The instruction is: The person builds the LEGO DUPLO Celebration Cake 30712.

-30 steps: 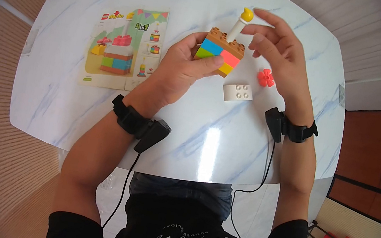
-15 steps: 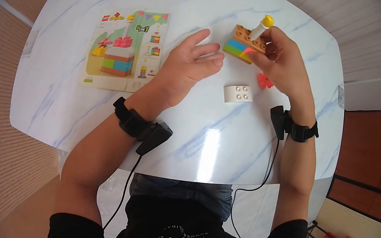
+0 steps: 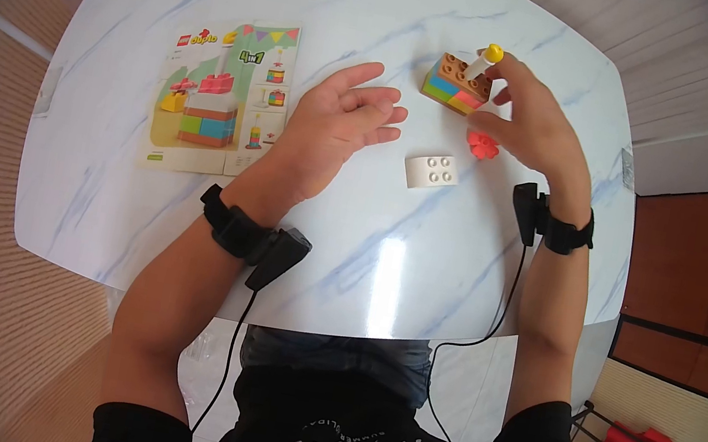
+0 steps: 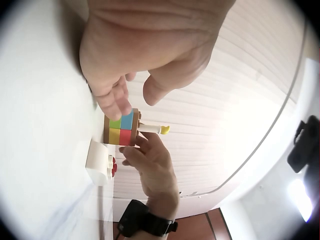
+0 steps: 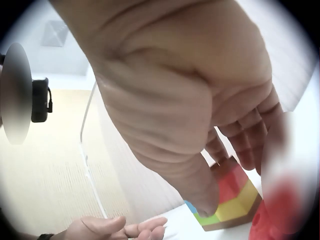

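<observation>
A stack of toy building bricks [image 3: 457,85] stands on the table, brown at top and bottom with blue, green, pink-red and yellow between. A white candle piece [image 3: 479,66] with a yellow flame rises from its top. My right hand [image 3: 535,120] is beside the stack, fingers behind it and thumb in front, spread and loose. Just below that thumb lies a red flower piece [image 3: 482,146]. My left hand [image 3: 332,128] is held over the table left of the stack, its fingers relaxed and holding nothing. Nearer me sits a white brick [image 3: 430,172] with several studs.
An instruction booklet [image 3: 216,95] with a pictured brick cake lies at the left of the white marbled table [image 3: 337,265]. Black wrist cameras with cables are strapped to both wrists, the cables running down past the table's front edge.
The brick stack has gone from my left hand to my right, and now stands on the table farther right. The right hand's grip has loosened. My left hand has let go and its fingers have relaxed.
</observation>
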